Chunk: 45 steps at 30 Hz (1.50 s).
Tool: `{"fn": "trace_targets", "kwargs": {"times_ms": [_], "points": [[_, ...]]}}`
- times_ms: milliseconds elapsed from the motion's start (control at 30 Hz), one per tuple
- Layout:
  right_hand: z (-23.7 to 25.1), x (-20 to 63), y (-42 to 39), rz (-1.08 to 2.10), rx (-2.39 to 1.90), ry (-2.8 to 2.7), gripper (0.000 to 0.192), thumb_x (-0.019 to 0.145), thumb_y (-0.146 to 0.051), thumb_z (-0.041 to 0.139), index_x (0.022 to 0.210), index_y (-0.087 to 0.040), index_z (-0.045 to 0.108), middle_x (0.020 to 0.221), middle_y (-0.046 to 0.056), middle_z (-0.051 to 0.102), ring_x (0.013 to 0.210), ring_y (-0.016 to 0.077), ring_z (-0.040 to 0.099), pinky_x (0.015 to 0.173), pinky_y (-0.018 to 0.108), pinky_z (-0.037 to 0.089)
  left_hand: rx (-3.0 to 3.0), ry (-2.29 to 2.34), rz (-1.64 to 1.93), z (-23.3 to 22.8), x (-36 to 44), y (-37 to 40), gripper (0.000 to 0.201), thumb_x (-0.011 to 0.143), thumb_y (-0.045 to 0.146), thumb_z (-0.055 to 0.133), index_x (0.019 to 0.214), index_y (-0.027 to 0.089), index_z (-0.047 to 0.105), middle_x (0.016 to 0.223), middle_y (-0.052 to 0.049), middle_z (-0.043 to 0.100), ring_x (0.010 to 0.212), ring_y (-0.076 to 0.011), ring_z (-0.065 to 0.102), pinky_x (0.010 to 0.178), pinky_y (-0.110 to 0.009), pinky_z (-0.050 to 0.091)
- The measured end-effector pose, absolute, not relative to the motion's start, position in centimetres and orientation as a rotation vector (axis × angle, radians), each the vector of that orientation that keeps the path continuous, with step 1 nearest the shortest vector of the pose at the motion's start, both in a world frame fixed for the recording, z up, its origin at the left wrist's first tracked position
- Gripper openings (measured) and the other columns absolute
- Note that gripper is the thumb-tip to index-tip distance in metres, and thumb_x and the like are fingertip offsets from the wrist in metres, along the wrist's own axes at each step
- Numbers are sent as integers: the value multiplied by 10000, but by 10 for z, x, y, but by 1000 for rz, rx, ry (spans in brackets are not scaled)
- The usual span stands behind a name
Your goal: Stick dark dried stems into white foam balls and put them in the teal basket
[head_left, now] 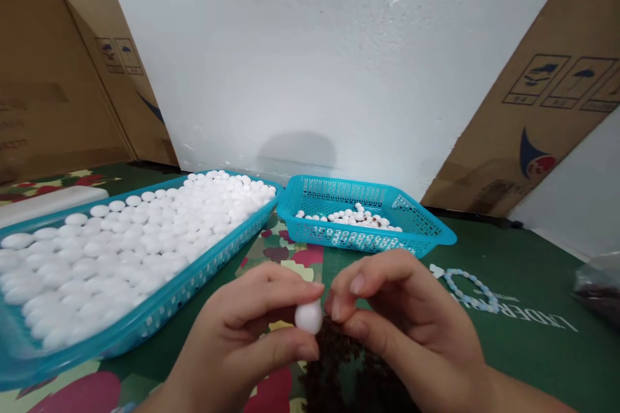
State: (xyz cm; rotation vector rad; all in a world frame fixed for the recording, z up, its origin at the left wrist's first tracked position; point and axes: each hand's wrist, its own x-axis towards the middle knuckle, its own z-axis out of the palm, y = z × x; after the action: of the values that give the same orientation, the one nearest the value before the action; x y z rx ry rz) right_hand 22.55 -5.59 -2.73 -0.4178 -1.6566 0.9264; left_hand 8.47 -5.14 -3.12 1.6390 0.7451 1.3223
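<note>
My left hand (252, 322) pinches a small white ball (309, 317) between thumb and fingers. Close beside the ball, my right hand (404, 326) has its thumb and fingertips pressed together; whatever they may hold is too small or hidden to make out. Below both hands lies a pile of dark brown bits (349, 374), partly covered by the right hand.
A long blue basket (194, 287) full of white balls stands at left. Behind my hands, a smaller blue basket (416, 242) holds some balls, several with brown specks. A beaded bracelet (472, 303) and a clear bag (600, 287) lie right. A white board (310, 58) leans behind.
</note>
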Motion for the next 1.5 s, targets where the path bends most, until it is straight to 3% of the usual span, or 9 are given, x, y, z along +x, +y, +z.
{"fn": "trace_targets", "kwargs": {"times_ms": [200,500,1500], "points": [[-30,226,-57,892,-424,-1754,205,700,-54,426,764,-245,387,643,-25,471,571,92,479,494,180,406,1666,681,1293,-33,84,-52,191,509,270,617,699,289,618,587,0,505,502,-91,470,412,-139,407],[-31,224,-58,986,-404,-1742,221,695,-29,395,741,-242,358,650,-32,451,589,77,481,516,149,403,1177,529,1070,-34,88,-52,224,458,146,657,639,268,606,555,47,514,486,-48,472,440,-94,403],[-32,223,-60,938,-464,-1754,174,684,-55,377,728,-217,333,632,-19,439,570,100,460,506,192,379,1489,632,1215,-37,87,-50,164,459,167,656,595,239,598,570,29,492,514,-77,473,444,-125,416]]}}
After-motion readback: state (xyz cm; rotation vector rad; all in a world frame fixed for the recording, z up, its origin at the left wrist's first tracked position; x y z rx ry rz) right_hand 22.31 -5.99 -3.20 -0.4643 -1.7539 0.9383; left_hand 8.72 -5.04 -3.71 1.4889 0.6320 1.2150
